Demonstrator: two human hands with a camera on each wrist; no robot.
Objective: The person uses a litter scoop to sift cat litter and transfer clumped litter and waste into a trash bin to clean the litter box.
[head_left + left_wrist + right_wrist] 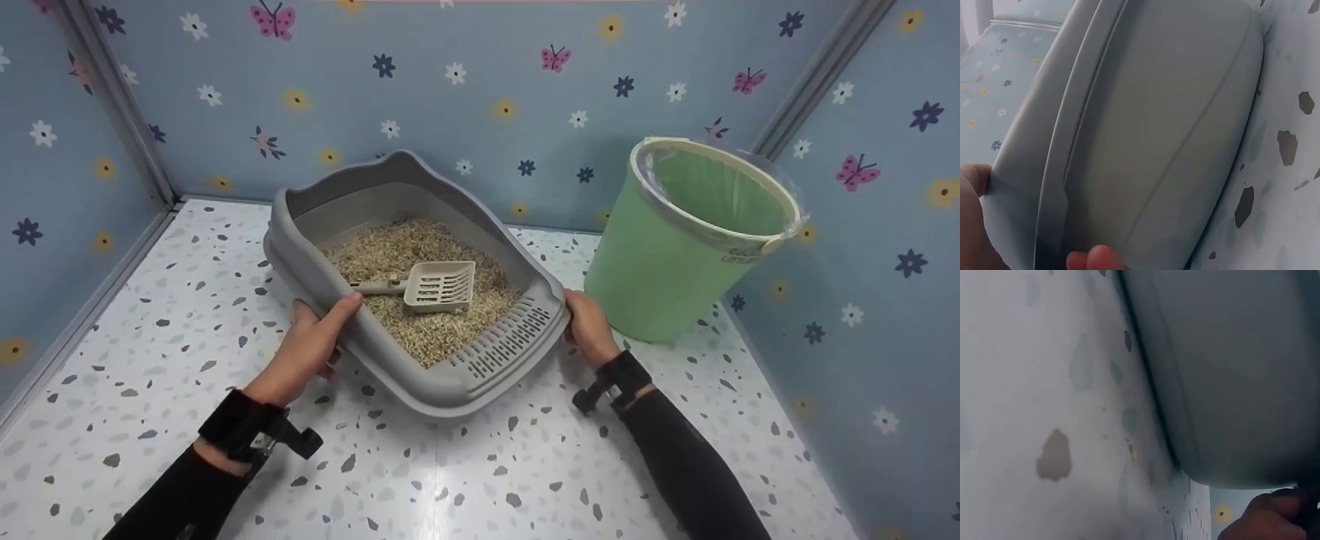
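Note:
A grey cat litter box [420, 382] stands turned at an angle on the speckled floor, with tan litter [435, 330] spread inside. On the litter lies a beige slotted litter scoop [440, 286], its handle pointing left to the rim. My left hand [311, 345] grips the box's left rim, thumb on top and fingers beneath; in the left wrist view its fingertips [1100, 259] show under the rim. At the right front corner, beside the slotted ledge, my right hand [590, 326] holds the rim. The right wrist view shows its fingers [1266, 517] below the box wall, partly cut off.
A green waste bin [660, 262] lined with a clear bag stands right of the box, near the back wall. Blue panels with flowers and butterflies [555, 58] enclose the back and both sides. White speckled floor [420, 480] extends in front of the box.

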